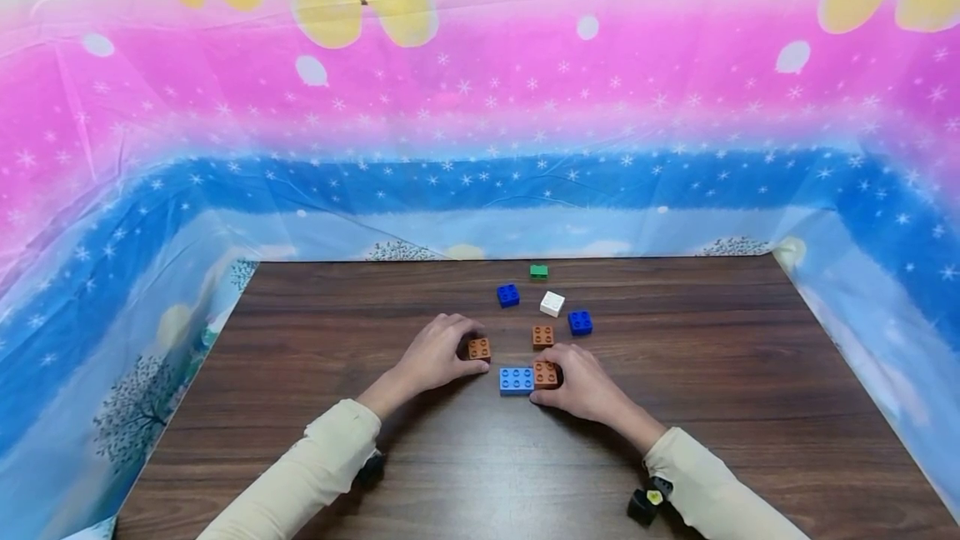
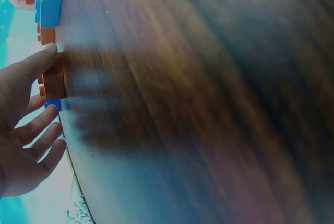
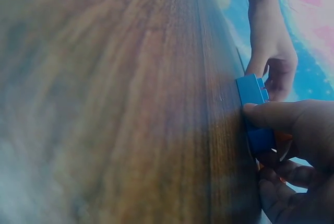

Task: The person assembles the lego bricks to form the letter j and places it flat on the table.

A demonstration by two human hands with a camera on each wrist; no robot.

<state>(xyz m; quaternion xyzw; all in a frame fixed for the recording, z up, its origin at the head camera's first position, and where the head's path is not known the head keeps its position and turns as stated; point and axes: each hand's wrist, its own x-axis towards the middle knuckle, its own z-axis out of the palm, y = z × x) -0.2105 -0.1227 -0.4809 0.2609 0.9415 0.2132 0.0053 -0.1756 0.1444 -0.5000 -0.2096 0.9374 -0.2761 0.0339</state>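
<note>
Between thumb and fingers, my left hand (image 1: 438,354) holds an orange toy brick (image 1: 479,349) on the table. To its right lies a light blue brick (image 1: 516,381), longer than the others, studs up. Directly against the blue brick's right end sits a second orange brick (image 1: 546,374), which my right hand (image 1: 581,384) grips with thumb in front and fingers behind. In the right wrist view the blue brick (image 3: 255,113) partly hides that orange brick. A third orange brick (image 1: 542,336) stands just behind, apart from the hands.
Farther back on the brown wooden table (image 1: 337,298) are two dark blue bricks, one at left (image 1: 507,295) and one at right (image 1: 580,322), a white brick (image 1: 552,303) and a green brick (image 1: 538,272). A patterned cloth (image 1: 480,182) hangs around the table's back and sides.
</note>
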